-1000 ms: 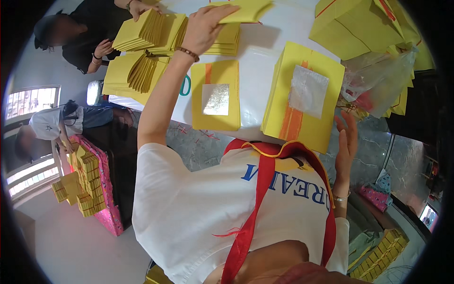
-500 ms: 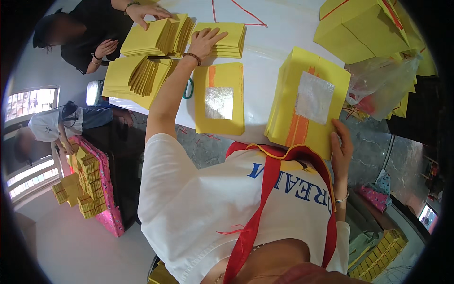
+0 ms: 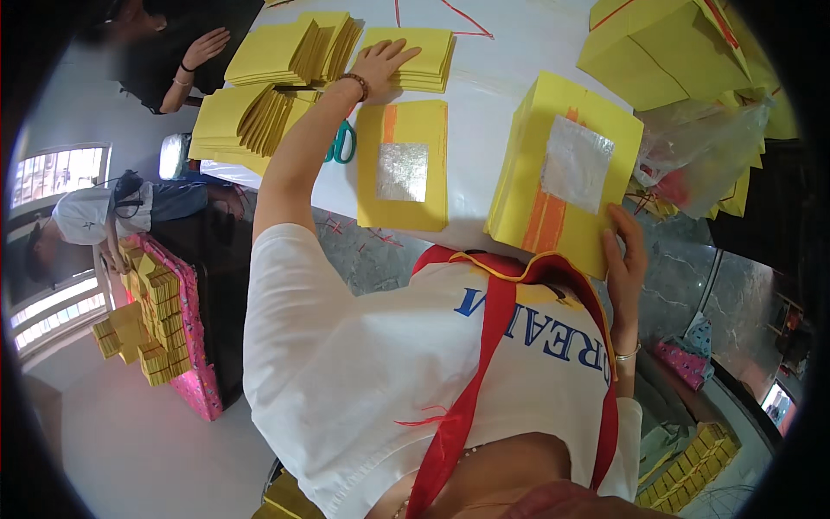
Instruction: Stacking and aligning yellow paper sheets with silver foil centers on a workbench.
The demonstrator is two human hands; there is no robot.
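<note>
Head view: a yellow paper stack (image 3: pixel 434 62) lies beneath the left grip (image 3: pixel 375 69).

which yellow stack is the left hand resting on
The plain stack beyond the silver-patched pile near the teal scissors; the left hand lies on it, the right hand touches the taller silver-patched pile.

The paper stack (image 3: pixel 581 227) is yellow, its stripe (image 3: pixel 545 222) orange, its square (image 3: pixel 577 164) silvery, the scissor handles (image 3: pixel 354 141) teal.
</note>
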